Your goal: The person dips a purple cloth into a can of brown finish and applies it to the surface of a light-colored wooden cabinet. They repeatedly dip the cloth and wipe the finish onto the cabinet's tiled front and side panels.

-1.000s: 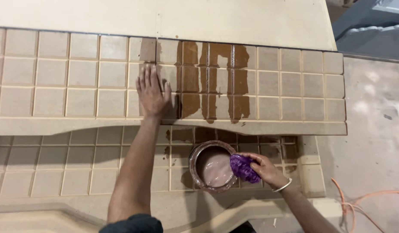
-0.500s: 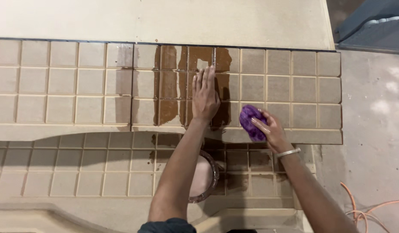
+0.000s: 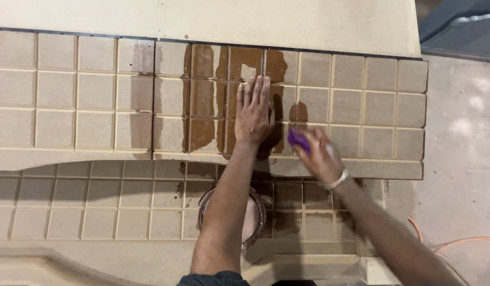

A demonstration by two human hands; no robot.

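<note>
Left hand (image 3: 254, 110) lying open and flat on the gridded panel (image 3: 356, 106), over its brown wet patch | right hand (image 3: 320, 154) gripping a purple cloth (image 3: 298, 140) at the panel's lower edge | round tin (image 3: 253, 217) sitting below, partly hidden by the left forearm.

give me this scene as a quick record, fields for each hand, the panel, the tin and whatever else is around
left hand: flat, palm down on the upper gridded panel
right hand: grips a purple cloth, blurred, at the panel's lower edge
stain: dark brown wet patch over the middle squares
tin: round, open, on the lower panel, partly behind the left forearm
floor: orange cable
</note>
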